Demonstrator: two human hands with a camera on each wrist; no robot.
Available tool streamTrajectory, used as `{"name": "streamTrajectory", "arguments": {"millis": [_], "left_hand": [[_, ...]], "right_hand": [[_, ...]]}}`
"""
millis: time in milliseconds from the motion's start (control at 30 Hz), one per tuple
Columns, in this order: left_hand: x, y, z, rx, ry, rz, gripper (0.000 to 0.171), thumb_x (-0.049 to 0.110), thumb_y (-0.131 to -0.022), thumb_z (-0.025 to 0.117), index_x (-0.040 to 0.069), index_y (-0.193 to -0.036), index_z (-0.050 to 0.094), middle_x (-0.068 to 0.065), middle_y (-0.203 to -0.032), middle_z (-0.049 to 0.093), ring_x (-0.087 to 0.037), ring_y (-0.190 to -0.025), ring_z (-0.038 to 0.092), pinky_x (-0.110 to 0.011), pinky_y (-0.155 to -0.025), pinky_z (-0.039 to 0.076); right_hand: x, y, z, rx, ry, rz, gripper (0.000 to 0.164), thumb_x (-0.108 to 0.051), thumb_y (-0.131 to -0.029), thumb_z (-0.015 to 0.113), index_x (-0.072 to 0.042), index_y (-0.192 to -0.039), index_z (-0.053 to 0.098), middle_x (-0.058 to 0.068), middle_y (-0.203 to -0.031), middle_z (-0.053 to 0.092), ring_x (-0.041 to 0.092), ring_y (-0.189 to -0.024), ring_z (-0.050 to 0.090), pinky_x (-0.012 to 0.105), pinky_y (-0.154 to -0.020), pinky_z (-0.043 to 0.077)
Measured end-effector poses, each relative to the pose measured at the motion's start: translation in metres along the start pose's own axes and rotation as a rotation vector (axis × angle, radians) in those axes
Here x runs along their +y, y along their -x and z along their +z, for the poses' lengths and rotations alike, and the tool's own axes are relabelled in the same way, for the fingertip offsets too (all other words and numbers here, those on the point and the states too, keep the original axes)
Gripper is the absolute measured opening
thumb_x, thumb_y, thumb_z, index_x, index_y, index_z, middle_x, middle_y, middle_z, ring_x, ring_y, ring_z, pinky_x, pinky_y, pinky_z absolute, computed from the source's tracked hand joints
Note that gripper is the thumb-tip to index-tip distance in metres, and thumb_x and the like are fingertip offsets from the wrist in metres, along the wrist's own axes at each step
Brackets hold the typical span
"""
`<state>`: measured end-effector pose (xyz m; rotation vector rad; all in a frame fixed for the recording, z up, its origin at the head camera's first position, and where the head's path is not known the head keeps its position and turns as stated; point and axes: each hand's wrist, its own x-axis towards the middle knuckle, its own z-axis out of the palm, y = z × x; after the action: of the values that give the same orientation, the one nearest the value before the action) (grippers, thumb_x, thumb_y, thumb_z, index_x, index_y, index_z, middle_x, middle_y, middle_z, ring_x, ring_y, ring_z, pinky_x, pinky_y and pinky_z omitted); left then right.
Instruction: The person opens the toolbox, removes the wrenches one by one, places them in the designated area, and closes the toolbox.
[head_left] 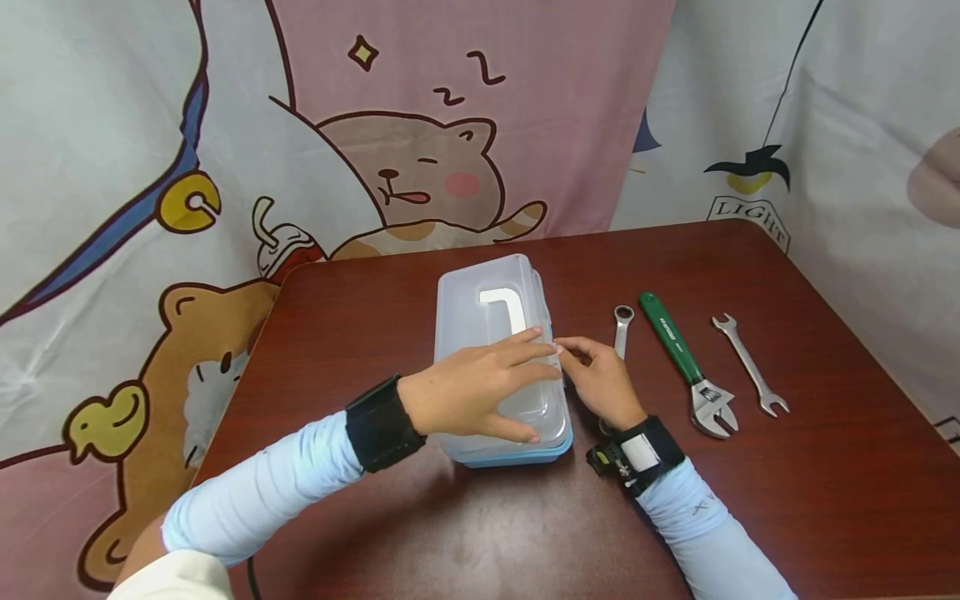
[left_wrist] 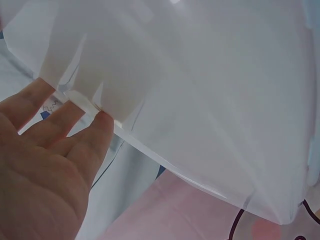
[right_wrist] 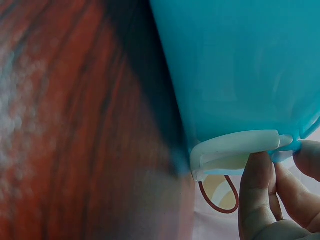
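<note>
A light blue plastic storage box (head_left: 517,459) stands in the middle of the table under a translucent lid (head_left: 468,308), which carries a white handle (head_left: 516,310). My left hand (head_left: 480,387) lies across the lid with fingers spread; in the left wrist view its fingertips (left_wrist: 104,120) touch the lid's edge. At the box's right side is my right hand (head_left: 603,379), fingers bent. The right wrist view has a white piece (right_wrist: 235,142) on the blue wall, and the right fingers pinch the small latch (right_wrist: 283,154) at its end.
A ring-ended wrench (head_left: 622,327) lies partly behind my right hand. Farther right are a green-handled adjustable wrench (head_left: 682,358) and an open-ended wrench (head_left: 750,364). Printed cloth (head_left: 585,108) hangs behind the brown table (head_left: 360,350).
</note>
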<state>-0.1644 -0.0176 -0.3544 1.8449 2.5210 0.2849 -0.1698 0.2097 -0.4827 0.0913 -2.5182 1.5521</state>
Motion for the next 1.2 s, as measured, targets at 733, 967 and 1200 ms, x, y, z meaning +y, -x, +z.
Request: {"name": "streamTrajectory", "arguments": {"millis": [733,967,1200], "left_hand": [[0.0,-0.009,0.005,-0.086,-0.004,-0.021,0.071,0.052,-0.092,0.075,0.009,-0.145,0.057,-0.015,-0.156,0.048,-0.033,-0.154,0.03,-0.039,-0.11,0.049],[0.002,-0.013,0.008,-0.129,-0.008,-0.034,0.072,0.054,-0.093,0.073,0.009,-0.146,0.056,-0.013,-0.156,0.049,-0.033,-0.155,0.028,-0.039,-0.112,0.047],[0.001,-0.016,0.01,-0.158,-0.012,-0.04,0.072,0.054,-0.093,0.073,0.009,-0.147,0.056,-0.011,-0.155,0.05,-0.033,-0.155,0.026,-0.039,-0.113,0.046]], "right_hand": [[0.0,0.0,0.0,-0.004,-0.009,-0.007,0.03,-0.023,-0.105,0.063,-0.003,-0.125,0.073,0.01,-0.102,0.075,0.019,-0.082,0.065,0.028,-0.068,0.054],[-0.001,0.0,-0.001,-0.005,-0.019,0.002,0.03,-0.024,-0.105,0.064,-0.003,-0.125,0.073,0.01,-0.104,0.075,0.018,-0.083,0.066,0.027,-0.068,0.054],[-0.001,0.0,-0.001,-0.011,-0.022,0.014,0.033,-0.027,-0.105,0.063,-0.004,-0.125,0.073,0.01,-0.105,0.075,0.019,-0.085,0.067,0.029,-0.069,0.055]]}}
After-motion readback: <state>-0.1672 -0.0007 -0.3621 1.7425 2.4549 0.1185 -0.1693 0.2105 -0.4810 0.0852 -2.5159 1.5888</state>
